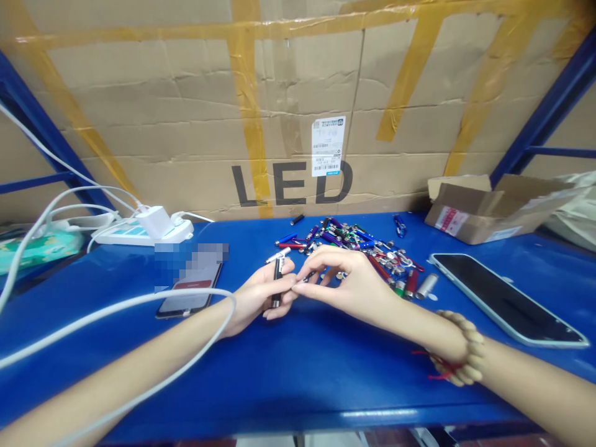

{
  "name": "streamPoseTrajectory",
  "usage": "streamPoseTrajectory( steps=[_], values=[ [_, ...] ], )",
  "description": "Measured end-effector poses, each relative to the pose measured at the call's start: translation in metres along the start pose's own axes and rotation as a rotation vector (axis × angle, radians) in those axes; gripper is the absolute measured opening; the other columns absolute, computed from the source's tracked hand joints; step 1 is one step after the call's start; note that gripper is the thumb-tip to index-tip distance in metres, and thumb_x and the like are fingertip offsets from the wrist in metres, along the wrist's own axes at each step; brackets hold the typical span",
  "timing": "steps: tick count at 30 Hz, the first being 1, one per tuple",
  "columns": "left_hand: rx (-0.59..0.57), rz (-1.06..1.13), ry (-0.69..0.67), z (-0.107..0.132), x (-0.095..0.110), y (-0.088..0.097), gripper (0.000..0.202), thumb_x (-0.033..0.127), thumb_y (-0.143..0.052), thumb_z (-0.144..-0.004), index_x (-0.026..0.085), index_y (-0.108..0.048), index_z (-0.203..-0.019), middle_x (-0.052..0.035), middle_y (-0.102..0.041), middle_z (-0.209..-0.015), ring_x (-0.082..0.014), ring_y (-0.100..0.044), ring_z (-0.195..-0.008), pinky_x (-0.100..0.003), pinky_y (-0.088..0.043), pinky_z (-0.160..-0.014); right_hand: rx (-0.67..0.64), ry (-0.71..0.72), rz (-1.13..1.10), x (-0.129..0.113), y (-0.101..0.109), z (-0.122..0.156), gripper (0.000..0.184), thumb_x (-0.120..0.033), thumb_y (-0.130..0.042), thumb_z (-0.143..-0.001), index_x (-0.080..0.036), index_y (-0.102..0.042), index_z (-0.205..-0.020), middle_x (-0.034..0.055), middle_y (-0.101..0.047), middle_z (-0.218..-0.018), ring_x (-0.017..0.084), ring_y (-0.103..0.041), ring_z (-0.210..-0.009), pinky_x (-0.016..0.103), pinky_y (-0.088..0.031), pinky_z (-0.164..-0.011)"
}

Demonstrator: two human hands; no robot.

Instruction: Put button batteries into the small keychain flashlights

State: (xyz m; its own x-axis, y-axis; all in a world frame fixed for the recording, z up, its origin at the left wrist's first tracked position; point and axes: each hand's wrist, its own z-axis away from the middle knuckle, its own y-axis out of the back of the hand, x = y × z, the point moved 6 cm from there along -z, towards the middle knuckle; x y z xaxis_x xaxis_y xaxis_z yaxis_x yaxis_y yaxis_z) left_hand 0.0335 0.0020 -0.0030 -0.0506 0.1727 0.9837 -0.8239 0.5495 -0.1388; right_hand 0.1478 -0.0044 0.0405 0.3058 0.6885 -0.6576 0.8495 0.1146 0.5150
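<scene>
My left hand [256, 292] is closed around a small black penlight-like tube [278, 273], which stands roughly upright across the fingers and has a pale label near its top. Thumb and forefinger of my right hand [344, 276] pinch a tiny dark piece [308, 277] right beside the left fingertips; it is too small to name. Behind the hands spreads a pile of small metal tubes [335, 233] in blue, purple, red, black and silver, mixed with rings and round bits. A silver tube [278, 254] lies just beyond my left hand.
A phone [195, 282] lies left, with a white cable [195, 293] looping over my left forearm. Another phone [507, 298] lies right. Behind stand a power strip [179, 233], an open carton [470, 214] and a large taped cardboard box [186, 136]. The table [298, 379] is blue.
</scene>
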Motion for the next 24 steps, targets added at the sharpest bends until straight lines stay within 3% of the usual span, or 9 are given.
streamPoseTrajectory(
  steps=[3,7,10,16,21,24],
  values=[
    [0.025,-0.013,-0.051,0.000,0.002,0.003,0.026,0.026,-0.053,-0.081,0.021,-0.028,-0.077,0.0088,-0.041,-0.052,-0.0023,-0.029,-0.036,-0.016,-0.016,-0.037,0.012,0.069,0.096,-0.003,0.001,0.000,0.010,-0.025,-0.064,-0.076,-0.016,-0.067,-0.080,0.0040,-0.064,-0.081,0.010,-0.060,-0.064,0.021,-0.050,-0.057],
    [0.153,-0.051,-0.145,0.000,0.009,0.011,0.029,0.026,-0.056,-0.080,0.021,-0.027,-0.076,0.0088,-0.040,-0.055,-0.0024,-0.026,-0.039,-0.015,-0.015,-0.037,0.034,0.250,0.279,-0.007,0.005,0.002,0.013,-0.021,-0.059,-0.081,-0.017,-0.068,-0.089,0.0056,-0.066,-0.090,0.014,-0.062,-0.082,0.026,-0.051,-0.075],
    [0.204,-0.148,-0.212,0.000,0.013,0.012,0.030,0.028,-0.053,-0.083,0.021,-0.026,-0.073,0.0101,-0.033,-0.054,-0.0024,-0.024,-0.040,-0.015,-0.017,-0.037,0.009,0.306,0.405,-0.005,0.004,0.004,0.020,-0.022,-0.053,-0.086,-0.016,-0.065,-0.101,0.0069,-0.067,-0.097,0.016,-0.062,-0.089,0.029,-0.050,-0.082],
    [0.294,-0.390,-0.298,0.004,0.016,0.012,0.024,0.024,-0.044,-0.088,0.020,-0.027,-0.072,0.0101,-0.026,-0.056,-0.0026,-0.027,-0.044,-0.015,-0.024,-0.042,-0.061,0.348,0.557,0.001,-0.004,0.006,0.026,-0.028,-0.048,-0.089,-0.013,-0.064,-0.104,0.0074,-0.067,-0.090,0.017,-0.063,-0.082,0.029,-0.051,-0.076],
    [0.277,-0.489,-0.267,0.004,0.013,0.012,0.023,0.026,-0.044,-0.087,0.020,-0.028,-0.071,0.0084,-0.029,-0.062,-0.0029,-0.030,-0.047,-0.016,-0.027,-0.044,-0.148,0.403,0.660,0.001,-0.014,0.008,0.030,-0.028,-0.043,-0.091,-0.010,-0.059,-0.108,0.0081,-0.064,-0.083,0.016,-0.061,-0.073,0.028,-0.050,-0.067],
    [0.276,-0.492,-0.237,0.003,0.011,0.011,0.024,0.027,-0.044,-0.087,0.020,-0.028,-0.071,0.0082,-0.029,-0.063,-0.0026,-0.030,-0.046,-0.017,-0.027,-0.043,-0.164,0.476,0.773,-0.001,-0.019,0.011,0.028,-0.027,-0.039,-0.092,-0.009,-0.060,-0.099,0.0059,-0.060,-0.073,0.016,-0.059,-0.065,0.027,-0.047,-0.062]
  ],
)
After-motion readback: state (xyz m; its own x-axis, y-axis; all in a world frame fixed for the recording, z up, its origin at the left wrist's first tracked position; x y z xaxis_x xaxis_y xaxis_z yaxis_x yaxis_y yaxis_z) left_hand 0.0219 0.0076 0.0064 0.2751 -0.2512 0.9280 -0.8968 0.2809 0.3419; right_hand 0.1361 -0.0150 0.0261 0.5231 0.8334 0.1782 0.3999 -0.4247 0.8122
